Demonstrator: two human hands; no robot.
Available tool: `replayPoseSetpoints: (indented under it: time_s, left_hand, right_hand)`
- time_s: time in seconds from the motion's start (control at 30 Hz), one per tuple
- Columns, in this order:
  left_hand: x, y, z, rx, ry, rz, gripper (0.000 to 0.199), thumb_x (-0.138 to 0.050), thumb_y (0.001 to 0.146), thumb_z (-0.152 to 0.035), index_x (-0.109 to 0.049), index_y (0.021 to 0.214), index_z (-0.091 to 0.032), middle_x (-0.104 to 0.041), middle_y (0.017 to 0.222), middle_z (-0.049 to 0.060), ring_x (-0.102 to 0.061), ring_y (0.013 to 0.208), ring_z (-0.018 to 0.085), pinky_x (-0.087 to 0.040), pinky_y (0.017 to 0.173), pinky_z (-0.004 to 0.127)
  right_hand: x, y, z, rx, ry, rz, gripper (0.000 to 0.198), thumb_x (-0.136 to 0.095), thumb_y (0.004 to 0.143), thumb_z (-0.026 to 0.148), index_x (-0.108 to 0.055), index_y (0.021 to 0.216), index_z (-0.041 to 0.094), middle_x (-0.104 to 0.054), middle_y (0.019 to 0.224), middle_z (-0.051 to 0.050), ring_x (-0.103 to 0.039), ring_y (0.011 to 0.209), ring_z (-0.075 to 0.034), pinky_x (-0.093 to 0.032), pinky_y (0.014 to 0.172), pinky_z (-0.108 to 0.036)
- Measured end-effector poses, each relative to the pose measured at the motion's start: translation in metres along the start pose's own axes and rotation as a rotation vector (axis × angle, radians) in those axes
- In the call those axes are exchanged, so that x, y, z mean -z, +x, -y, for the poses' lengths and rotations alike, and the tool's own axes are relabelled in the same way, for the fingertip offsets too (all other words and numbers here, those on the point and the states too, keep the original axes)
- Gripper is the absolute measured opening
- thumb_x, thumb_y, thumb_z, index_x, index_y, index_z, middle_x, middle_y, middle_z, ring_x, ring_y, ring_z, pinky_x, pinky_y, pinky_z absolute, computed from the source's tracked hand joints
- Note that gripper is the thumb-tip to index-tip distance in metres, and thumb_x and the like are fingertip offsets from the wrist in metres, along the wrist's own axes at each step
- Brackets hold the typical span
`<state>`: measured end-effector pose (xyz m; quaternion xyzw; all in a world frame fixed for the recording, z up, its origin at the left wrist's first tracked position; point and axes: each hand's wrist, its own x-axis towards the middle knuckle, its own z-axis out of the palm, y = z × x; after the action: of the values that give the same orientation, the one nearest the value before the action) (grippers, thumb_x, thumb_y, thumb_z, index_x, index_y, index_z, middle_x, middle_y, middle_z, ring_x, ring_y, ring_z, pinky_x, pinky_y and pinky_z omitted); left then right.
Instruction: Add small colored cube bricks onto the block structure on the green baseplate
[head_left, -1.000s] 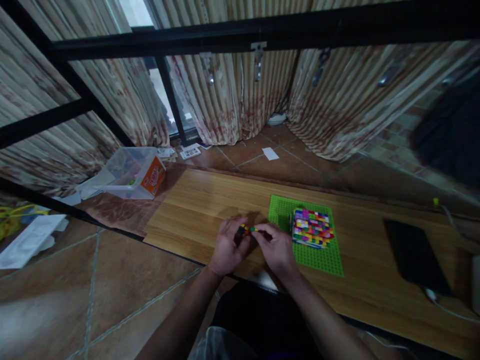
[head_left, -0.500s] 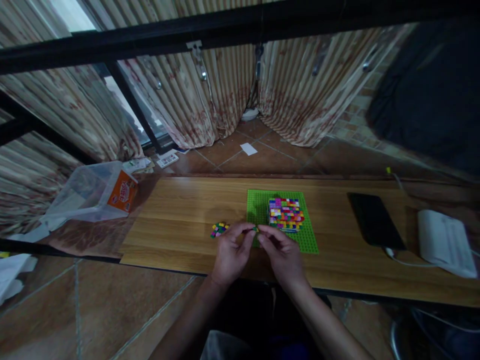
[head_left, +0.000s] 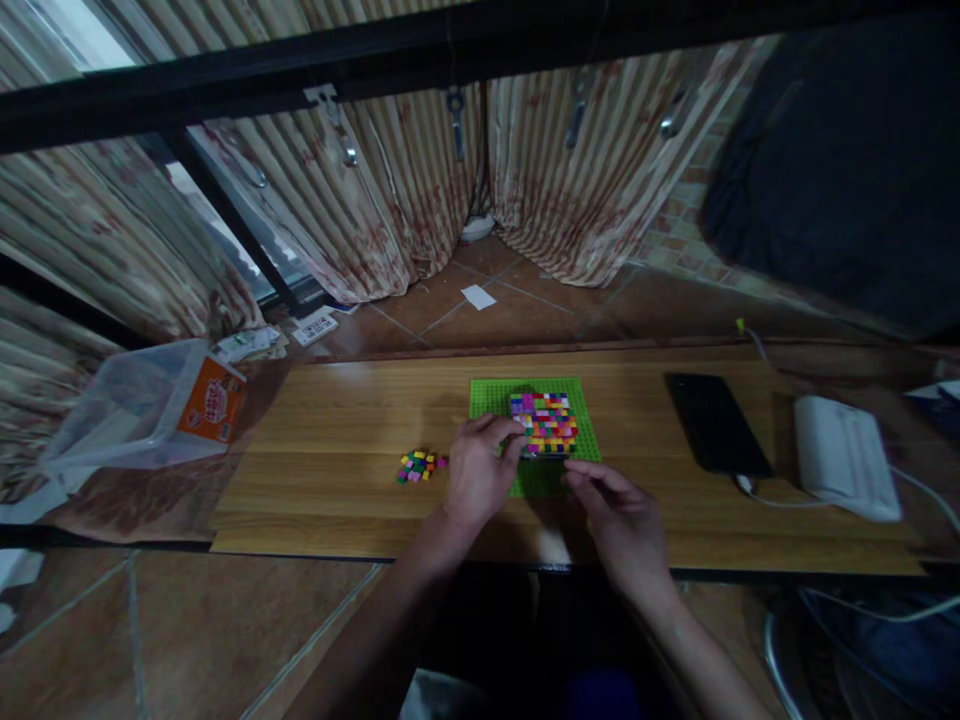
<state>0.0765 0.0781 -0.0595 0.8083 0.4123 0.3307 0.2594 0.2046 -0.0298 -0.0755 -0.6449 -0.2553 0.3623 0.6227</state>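
my left hand (head_left: 478, 478) was nearer, fingertips touching the block stack (head_left: 545, 424) just to its right; couldn't tell its grip. right hand (head_left: 621, 518) hovered loosely open, empty.

The wooden tabletop (head_left: 337, 400) is left bare across its far left part, so passage there is unhindered. A small heap of loose bricks (head_left: 420, 466) is found nearer the front edge, just left of the left hand (head_left: 480, 470). The middle is taken up by the green baseplate (head_left: 491, 395) and the multicoloured brick block (head_left: 545, 423) raised on it; the way over the plate's left side is blocked by the left hand, its front edge by the right hand (head_left: 619, 515). A clear strip is kept between plate and black phone (head_left: 712, 420). Farther right, a white device (head_left: 844, 458) and its cable (head_left: 757, 492) are met.
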Motion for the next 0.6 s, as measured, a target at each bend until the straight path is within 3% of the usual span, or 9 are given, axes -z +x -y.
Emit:
replayPoseSetpoints:
  time_s: [0.2,0.43,0.6]
  left_hand:
    - [-0.008,-0.002,0.0,0.059,-0.003,-0.095,0.009,-0.067,0.079,-0.013,-0.065,0.084,-0.021,-0.069,0.081,0.0,-0.063,0.085,0.017,-0.047,0.083,0.033]
    - [-0.018,-0.004,0.003,0.149,-0.099,-0.135,0.017,-0.066,0.077,-0.012,-0.059,0.091,-0.019,-0.065,0.081,0.001,-0.061,0.079,0.016,-0.047,0.077,0.029]
    - [-0.017,-0.003,0.005,0.166,-0.126,-0.119,0.022,-0.063,0.077,-0.01,-0.058,0.095,-0.021,-0.064,0.08,0.0,-0.062,0.078,0.015,-0.048,0.075,0.028]
  right_hand:
    - [0.002,0.007,0.003,0.115,-0.073,-0.004,0.023,-0.07,0.075,0.04,-0.073,0.088,0.02,-0.072,0.076,-0.003,-0.062,0.066,-0.016,-0.05,0.063,-0.03]
    - [-0.011,0.035,0.023,0.625,-0.51,-0.047,0.024,-0.056,0.087,0.036,-0.067,0.102,0.022,-0.067,0.099,-0.007,-0.061,0.096,-0.023,-0.047,0.087,-0.04]
    - [-0.034,0.057,0.02,0.671,-0.785,-0.019,0.041,-0.057,0.085,0.043,-0.061,0.117,0.018,-0.058,0.12,-0.014,-0.049,0.116,-0.03,-0.041,0.096,-0.048]
